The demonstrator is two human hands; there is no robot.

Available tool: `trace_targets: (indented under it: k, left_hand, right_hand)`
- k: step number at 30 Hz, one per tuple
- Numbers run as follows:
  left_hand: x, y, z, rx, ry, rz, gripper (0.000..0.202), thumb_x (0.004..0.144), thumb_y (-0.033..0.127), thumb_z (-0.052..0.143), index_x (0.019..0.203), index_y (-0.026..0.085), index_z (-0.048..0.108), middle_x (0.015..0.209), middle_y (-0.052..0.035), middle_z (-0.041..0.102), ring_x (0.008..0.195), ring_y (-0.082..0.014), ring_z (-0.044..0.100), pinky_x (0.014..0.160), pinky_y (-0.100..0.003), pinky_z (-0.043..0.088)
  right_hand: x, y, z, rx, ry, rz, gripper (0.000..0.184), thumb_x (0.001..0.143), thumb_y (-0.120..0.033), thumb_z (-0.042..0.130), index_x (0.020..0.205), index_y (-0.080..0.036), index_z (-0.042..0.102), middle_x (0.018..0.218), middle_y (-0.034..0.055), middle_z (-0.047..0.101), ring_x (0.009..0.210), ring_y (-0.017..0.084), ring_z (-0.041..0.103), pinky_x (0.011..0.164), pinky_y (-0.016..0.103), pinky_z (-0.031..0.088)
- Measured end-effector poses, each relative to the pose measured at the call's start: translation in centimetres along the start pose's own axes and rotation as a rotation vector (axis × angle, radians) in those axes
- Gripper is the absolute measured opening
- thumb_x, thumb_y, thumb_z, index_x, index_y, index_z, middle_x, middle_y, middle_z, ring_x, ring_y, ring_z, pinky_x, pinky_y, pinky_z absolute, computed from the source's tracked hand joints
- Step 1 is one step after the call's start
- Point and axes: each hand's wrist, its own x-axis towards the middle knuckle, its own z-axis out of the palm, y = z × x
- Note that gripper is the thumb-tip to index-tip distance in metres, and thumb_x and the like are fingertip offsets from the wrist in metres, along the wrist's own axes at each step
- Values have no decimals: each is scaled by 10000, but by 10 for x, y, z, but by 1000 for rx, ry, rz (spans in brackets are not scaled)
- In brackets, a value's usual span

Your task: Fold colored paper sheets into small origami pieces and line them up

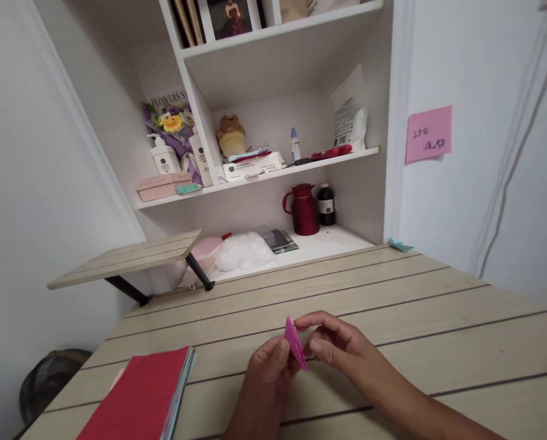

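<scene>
A small piece of folded pink paper point(294, 342) is held upright above the desk, its narrow side turned toward me. My left hand point(271, 370) pinches it between thumb and fingers at its left side. Just to the right, my right hand point(335, 342) has its fingers curved and apart, the index fingertip close to the paper's upper edge. Whether that fingertip touches the paper is hard to make out. A stack of coloured paper with a red top sheet point(138, 397) lies on the desk, left of my hands.
The slatted wooden desk point(438, 318) carries a small raised shelf point(135, 260) at back left and a folded teal paper point(399, 245) at back right. Behind stand a red jug point(303, 211), a dark bottle point(326, 205) and a white plastic bag point(243, 250). A pink note point(429, 131) hangs on the wall.
</scene>
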Motion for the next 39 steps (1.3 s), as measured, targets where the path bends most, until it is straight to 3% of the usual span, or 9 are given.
trace_targets:
  k: [5, 10, 14, 20, 26, 32, 39]
  left_hand:
    - [-2, -1, 3, 8, -6, -13, 203, 830, 325, 656, 795, 133, 710, 765, -62, 667, 766, -166, 565, 765, -286, 402]
    - [-4, -1, 3, 31, 4, -3, 216, 836, 325, 646, 882, 130, 729, 799, -75, 677, 774, -163, 557, 762, -275, 395]
    - [-4, -1, 1, 25, -16, -12, 207, 851, 308, 631, 888, 127, 724, 798, -70, 662, 768, -151, 544, 773, -274, 396]
    - [-2, -2, -3, 51, -1, -43, 221, 828, 335, 658, 784, 123, 701, 739, -41, 607, 723, -126, 504, 754, -259, 398]
    - [6, -9, -8, 198, 42, -40, 332, 737, 448, 720, 689, 121, 689, 659, -33, 601, 644, -127, 494, 667, -250, 394]
    - [5, -11, -5, 355, 63, -10, 350, 767, 474, 668, 678, 137, 683, 660, -36, 616, 615, -135, 506, 644, -254, 400]
    - [7, -13, -5, 494, 19, 20, 379, 776, 493, 633, 625, 148, 670, 592, -23, 601, 572, -140, 507, 609, -252, 393]
  right_hand:
    - [1, 11, 2, 31, -3, 11, 382, 732, -332, 723, 1078, -203, 622, 677, -29, 571, 662, 156, 552, 652, 288, 422]
    - [-1, 9, 1, -18, -48, -6, 306, 778, -318, 670, 1055, -190, 658, 793, 32, 674, 739, 183, 598, 728, 330, 451]
    - [-2, 7, 1, -33, -31, 3, 264, 779, -288, 665, 1023, -186, 675, 757, 22, 683, 714, 173, 600, 708, 311, 454]
    - [-2, 0, 7, 7, -13, 1, 235, 793, -298, 625, 991, -185, 685, 786, 29, 704, 731, 179, 631, 722, 312, 487]
    - [-1, 1, 4, -281, 84, -99, 206, 815, -227, 542, 942, -190, 700, 751, 30, 691, 737, 189, 626, 713, 304, 485]
    - [-4, 1, 2, -497, 110, -184, 237, 817, -152, 507, 955, -213, 689, 822, 31, 691, 719, 174, 608, 653, 270, 469]
    - [-3, 0, 1, -602, 82, -215, 201, 771, -76, 491, 699, -196, 636, 712, 7, 669, 651, 148, 578, 602, 237, 428]
